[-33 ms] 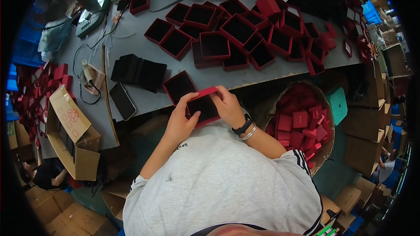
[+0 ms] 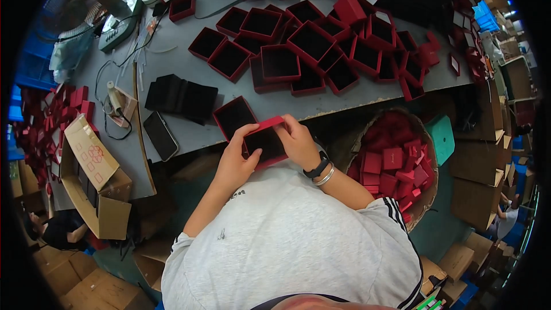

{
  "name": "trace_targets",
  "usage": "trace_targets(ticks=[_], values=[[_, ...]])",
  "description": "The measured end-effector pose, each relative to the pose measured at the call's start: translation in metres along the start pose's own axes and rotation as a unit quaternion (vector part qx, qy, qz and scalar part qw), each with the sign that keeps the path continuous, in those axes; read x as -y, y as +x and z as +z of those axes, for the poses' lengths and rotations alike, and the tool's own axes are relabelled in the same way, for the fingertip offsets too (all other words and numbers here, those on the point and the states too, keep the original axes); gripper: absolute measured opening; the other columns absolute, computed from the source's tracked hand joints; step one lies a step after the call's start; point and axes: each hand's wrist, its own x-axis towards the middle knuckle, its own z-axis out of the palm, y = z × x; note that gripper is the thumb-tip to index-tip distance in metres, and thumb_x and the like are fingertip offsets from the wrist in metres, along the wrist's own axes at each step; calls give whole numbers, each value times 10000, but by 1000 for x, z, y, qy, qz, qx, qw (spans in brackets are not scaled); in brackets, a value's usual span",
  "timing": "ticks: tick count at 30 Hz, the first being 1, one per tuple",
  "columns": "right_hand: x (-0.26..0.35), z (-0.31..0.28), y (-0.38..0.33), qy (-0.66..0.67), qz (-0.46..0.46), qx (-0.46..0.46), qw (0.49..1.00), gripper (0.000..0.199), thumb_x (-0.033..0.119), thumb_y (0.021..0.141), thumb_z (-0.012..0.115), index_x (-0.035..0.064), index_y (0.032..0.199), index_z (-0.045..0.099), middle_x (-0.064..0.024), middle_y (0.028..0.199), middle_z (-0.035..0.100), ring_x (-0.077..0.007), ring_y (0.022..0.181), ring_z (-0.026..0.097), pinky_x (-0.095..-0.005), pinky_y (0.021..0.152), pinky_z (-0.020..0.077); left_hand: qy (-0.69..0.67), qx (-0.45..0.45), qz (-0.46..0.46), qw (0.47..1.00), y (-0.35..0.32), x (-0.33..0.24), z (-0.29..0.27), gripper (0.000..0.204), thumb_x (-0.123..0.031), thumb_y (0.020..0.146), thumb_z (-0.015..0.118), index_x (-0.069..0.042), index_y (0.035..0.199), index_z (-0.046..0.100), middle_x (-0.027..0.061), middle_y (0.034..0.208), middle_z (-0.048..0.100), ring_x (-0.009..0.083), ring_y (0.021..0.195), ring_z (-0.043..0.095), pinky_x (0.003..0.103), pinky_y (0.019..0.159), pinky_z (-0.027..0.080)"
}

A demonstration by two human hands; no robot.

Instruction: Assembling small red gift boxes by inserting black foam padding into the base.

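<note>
Between my two hands, close to my chest, is a red open-topped box [image 2: 265, 146] with a black inside. My left hand [image 2: 237, 158] grips its left side, the thumb reaching over the inside. My right hand [image 2: 299, 144] holds the right side, fingers along the far red wall. Just beyond the left fingers, a second open red box [image 2: 234, 117] with a black inside rests at the table's front edge. A stack of black pads [image 2: 182, 97] lies to its left. The undersides of the held box are hidden from me.
Many open red boxes [image 2: 281, 64] are heaped across the grey table [image 2: 172, 57]. A phone [image 2: 160, 136] lies near the left edge, a fan [image 2: 86, 0] stands far left. A large bin [image 2: 427, 204] of red box pieces is at right; an open carton [image 2: 113, 212] stands left.
</note>
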Motion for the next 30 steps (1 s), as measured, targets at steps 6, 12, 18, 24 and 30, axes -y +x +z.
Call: trace_targets(ticks=[6, 12, 18, 24, 30], values=[[32, -33, 40, 38, -118, -75, 989, 212, 141, 930, 590, 16, 1101, 575, -68, 771, 615, -95, 707, 561, -269, 644, 457, -153, -48, 8, 987, 14, 5, -13, 687, -52, 826, 675, -74, 1414, 320, 155, 1280, 511, 239, 1088, 574, 324, 907, 476], [97, -139, 165, -173, -77, -51, 981, 434, 289, 930, 601, -16, 1230, 533, -131, 892, 607, -145, 789, 560, -277, 705, 466, 255, -311, 132, 906, 49, 28, -65, 513, -134, 786, 730, -46, 1252, 532, 148, 1242, 534, 329, 1150, 508, 421, 969, 412], [105, -174, 335, -242, -141, -87, 956, 551, 374, 855, 685, -33, 1208, 568, -190, 1049, 658, -281, 977, 633, -350, 874, 486, 434, -234, -10, 870, 62, 44, -90, 640, -330, 696, 796, -58, 1228, 568, 122, 1198, 526, 321, 1132, 481, 438, 999, 359], [11, -179, 485, -287, -65, 26, 955, 605, 446, 784, 735, -47, 1120, 636, -205, 1052, 686, -313, 1017, 654, -384, 892, 476, 404, -258, -4, 878, 71, 46, -85, 664, -352, 676, 790, -49, 1222, 565, 130, 1173, 528, 323, 1090, 506, 447, 966, 378], [-8, -194, 511, -390, -80, -92, 913, 624, 426, 754, 770, -91, 1063, 606, -218, 1028, 667, -304, 951, 638, -365, 862, 476, 432, -269, 24, 860, 70, 55, -82, 494, -248, 729, 716, -29, 1157, 601, 162, 1152, 617, 283, 1041, 605, 428, 996, 420]])
